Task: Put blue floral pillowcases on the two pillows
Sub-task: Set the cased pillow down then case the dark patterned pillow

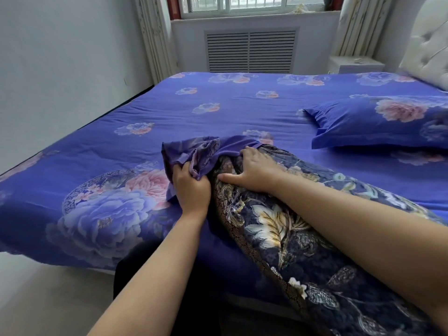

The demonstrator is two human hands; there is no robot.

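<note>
A dark navy pillow (303,241) with a leaf pattern lies across the near edge of the bed, running from the centre to the lower right. A bunched blue floral pillowcase (201,151) covers its far end. My left hand (191,187) grips a fold of the pillowcase beside the pillow. My right hand (254,168) rests on the pillow's end, fingertips tucked under the pillowcase's edge, thumb stretched along the pillow. A second pillow (378,124) in a blue floral pillowcase lies flat at the right, near the headboard.
The bed (169,112) has a blue floral sheet. A white tufted headboard (426,47) stands at the far right, with a white nightstand (356,64) beside it. A radiator grille (251,52) sits under the window. Pale floor (48,299) shows at the lower left.
</note>
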